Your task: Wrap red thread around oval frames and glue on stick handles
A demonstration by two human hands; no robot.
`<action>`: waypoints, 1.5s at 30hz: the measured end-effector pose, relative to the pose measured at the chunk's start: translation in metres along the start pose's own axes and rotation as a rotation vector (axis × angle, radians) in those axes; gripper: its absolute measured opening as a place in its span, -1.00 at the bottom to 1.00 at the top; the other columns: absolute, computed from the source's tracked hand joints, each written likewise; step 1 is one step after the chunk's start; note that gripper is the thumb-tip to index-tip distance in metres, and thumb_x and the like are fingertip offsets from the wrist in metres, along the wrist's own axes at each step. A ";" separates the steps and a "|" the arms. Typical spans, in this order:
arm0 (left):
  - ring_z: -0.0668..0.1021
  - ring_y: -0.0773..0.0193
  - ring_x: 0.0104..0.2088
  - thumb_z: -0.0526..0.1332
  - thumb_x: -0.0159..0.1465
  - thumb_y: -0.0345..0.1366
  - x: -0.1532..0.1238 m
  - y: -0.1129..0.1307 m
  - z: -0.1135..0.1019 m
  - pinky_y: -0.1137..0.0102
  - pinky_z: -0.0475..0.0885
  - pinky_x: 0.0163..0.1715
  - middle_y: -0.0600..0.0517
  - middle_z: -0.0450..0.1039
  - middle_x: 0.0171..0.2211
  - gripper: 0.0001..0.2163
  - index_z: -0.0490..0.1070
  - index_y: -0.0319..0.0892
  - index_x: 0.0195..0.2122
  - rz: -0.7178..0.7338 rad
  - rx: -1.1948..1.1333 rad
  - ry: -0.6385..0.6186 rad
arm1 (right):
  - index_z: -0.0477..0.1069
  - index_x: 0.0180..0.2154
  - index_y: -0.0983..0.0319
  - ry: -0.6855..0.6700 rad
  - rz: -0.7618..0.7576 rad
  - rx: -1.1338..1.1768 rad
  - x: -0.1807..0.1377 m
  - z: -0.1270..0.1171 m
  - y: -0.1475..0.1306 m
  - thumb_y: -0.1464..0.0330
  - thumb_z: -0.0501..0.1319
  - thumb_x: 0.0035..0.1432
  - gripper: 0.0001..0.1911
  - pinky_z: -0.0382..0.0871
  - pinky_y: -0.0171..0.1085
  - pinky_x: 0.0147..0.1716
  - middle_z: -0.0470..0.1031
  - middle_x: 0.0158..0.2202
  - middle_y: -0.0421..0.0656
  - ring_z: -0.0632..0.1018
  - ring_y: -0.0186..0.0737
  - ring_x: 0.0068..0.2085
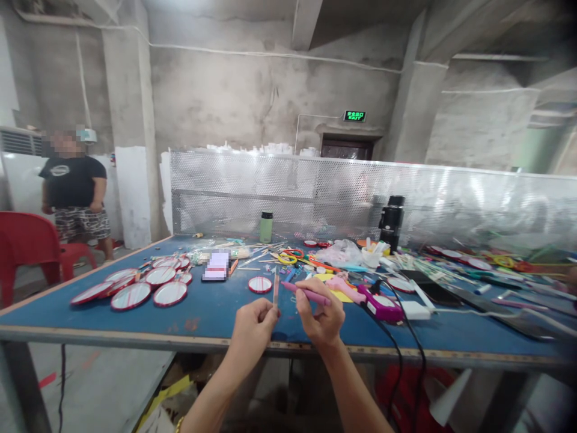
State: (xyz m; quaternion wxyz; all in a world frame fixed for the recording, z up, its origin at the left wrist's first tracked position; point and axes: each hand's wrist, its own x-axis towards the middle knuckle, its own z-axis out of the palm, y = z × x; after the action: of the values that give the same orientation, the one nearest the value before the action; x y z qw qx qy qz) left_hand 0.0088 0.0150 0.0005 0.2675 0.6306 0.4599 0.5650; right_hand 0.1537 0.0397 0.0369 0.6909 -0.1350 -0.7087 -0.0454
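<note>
Over the table's front edge, my left hand [253,328] pinches a thin flat stick [276,287] that stands upright from the fingers. My right hand [321,319] grips a pink pen [312,294], its tip pointing left towards the stick with a small gap between them. Just behind my hands lies a round white disc with a red rim [260,284]. Several more such red-rimmed discs [130,296] lie in an overlapping group on the left. To the right of my right hand is a purple box-like device [383,305].
The blue table [216,319] carries a phone [216,266], a green bottle [266,227], a black flask [391,224] and a clear plastic bag [342,254]. Sticks and cables [417,343] clutter the right side. A person [74,186] stands at far left beside a red chair [31,252].
</note>
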 end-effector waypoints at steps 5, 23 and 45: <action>0.23 0.39 -0.72 0.08 0.25 -0.11 -0.001 0.003 -0.001 0.48 0.07 -0.65 0.19 0.18 -0.78 -0.69 0.42 -0.20 -0.50 -0.022 0.020 -0.008 | 0.47 -0.25 0.20 -0.058 0.005 0.001 -0.002 0.001 0.000 0.57 0.19 0.13 -0.80 0.39 -0.25 -0.43 0.50 -0.42 -0.16 0.49 -0.26 -0.42; 0.21 0.41 -0.74 0.09 0.25 -0.13 0.000 -0.002 0.001 0.47 0.04 -0.65 0.22 0.14 -0.77 -0.71 0.40 -0.20 -0.49 -0.017 -0.020 -0.008 | 0.47 -0.24 0.19 -0.060 -0.011 0.017 -0.001 0.003 0.002 0.58 0.19 0.12 -0.78 0.43 -0.22 -0.38 0.53 -0.39 -0.14 0.53 -0.22 -0.39; 0.23 0.41 -0.74 0.08 0.26 -0.13 0.000 -0.002 0.000 0.47 0.06 -0.65 0.20 0.17 -0.78 -0.70 0.40 -0.20 -0.51 -0.006 0.021 -0.017 | 0.47 -0.25 0.22 -0.071 0.011 0.022 0.000 0.001 -0.001 0.60 0.19 0.11 -0.78 0.38 -0.25 -0.40 0.51 -0.40 -0.16 0.50 -0.24 -0.40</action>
State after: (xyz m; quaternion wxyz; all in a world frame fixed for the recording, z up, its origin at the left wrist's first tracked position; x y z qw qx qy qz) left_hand 0.0082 0.0154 -0.0010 0.2667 0.6367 0.4654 0.5540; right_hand 0.1523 0.0392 0.0368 0.6671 -0.1330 -0.7324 -0.0289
